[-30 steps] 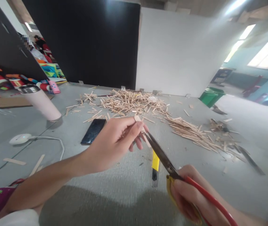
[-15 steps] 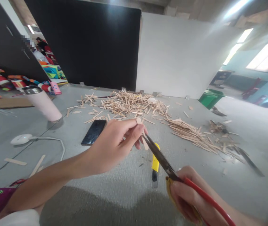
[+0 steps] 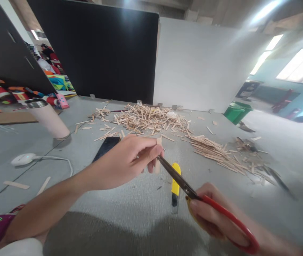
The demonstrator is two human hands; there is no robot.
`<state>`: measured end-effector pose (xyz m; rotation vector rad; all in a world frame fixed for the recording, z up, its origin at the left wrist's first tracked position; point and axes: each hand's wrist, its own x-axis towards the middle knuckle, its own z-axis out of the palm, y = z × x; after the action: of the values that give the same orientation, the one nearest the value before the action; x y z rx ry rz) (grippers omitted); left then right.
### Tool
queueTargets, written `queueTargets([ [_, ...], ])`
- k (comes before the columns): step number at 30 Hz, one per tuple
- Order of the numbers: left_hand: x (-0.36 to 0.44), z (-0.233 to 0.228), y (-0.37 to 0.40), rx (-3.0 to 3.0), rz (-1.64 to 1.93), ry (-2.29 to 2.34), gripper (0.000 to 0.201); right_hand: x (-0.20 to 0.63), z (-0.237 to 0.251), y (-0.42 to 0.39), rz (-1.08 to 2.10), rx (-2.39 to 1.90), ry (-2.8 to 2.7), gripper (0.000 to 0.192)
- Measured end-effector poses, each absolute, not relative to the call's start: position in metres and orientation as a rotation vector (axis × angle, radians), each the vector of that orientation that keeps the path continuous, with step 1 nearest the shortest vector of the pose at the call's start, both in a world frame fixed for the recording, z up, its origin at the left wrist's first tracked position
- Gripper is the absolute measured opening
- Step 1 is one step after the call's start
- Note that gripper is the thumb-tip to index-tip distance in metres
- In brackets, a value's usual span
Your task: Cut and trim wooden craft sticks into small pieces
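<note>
Between the thumb and fingers of my left hand (image 3: 130, 165) is a short wooden craft stick (image 3: 158, 164), held upright above the table. My right hand (image 3: 212, 209) is closed round the handles of a pair of scissors (image 3: 179, 179), one handle red and the other yellowish. The blades point up and left, and their tips meet the stick just beside my left thumb. Whether the tips grip the wood I cannot tell. Below the blades lies a yellow utility knife (image 3: 176, 181) on the table. A dark phone (image 3: 106, 147) is partly hidden behind my left hand.
A large heap of craft sticks (image 3: 151, 119) lies at the back, with a neater stack (image 3: 210, 147) to its right. At left stand a pale pink bottle (image 3: 48, 119) and a white corded device (image 3: 23, 159). Black and white panels (image 3: 207, 64) border the table's far side.
The craft stick has turned from slanted to nearly upright. The scissors have shifted slightly left, and their red handle has swung to show more of its loop.
</note>
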<state>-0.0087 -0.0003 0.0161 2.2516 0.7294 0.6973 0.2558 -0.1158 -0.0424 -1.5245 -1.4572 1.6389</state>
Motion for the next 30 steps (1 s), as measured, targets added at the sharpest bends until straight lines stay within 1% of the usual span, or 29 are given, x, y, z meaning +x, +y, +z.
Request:
queueTargets([
  [3, -0.009, 0.017, 0.002, 2.244, 0.684, 0.688, 0.043, 0.257, -0.043, -0.111, 1.662, -1.514, -1.562, 0.068],
  [6, -0.009, 0.019, 0.002, 2.209, 0.646, 0.673, 0.041, 0.255, -0.039, -0.110, 1.638, -1.522, -1.572, 0.071],
  [8, -0.009, 0.018, 0.001, 2.152, 0.580, 0.678, 0.033, 0.255, -0.037, -0.110, 1.622, -1.515, -1.576, 0.073],
  [11, -0.007, 0.015, 0.001, 2.008, 0.478, 0.657, 0.013, 0.256, -0.039, -0.108, 1.599, -1.472, -1.608, 0.075],
  [14, -0.005, 0.013, 0.003, 1.919, 0.449, 0.618, 0.008, 0.259, -0.047, -0.105, 1.634, -1.363, -1.587, 0.074],
  [17, -0.006, 0.014, 0.005, 1.926, 0.414, 0.606, 0.008, 0.262, -0.055, -0.103, 1.727, -1.189, -1.550, 0.076],
  [20, -0.008, 0.017, 0.006, 1.951, 0.388, 0.608, 0.010, 0.264, -0.060, -0.102, 1.747, -1.107, -1.546, 0.077],
  [30, -0.010, 0.018, 0.010, 1.969, 0.367, 0.609, 0.018, 0.261, -0.055, -0.103, 1.753, -1.173, -1.506, 0.075],
])
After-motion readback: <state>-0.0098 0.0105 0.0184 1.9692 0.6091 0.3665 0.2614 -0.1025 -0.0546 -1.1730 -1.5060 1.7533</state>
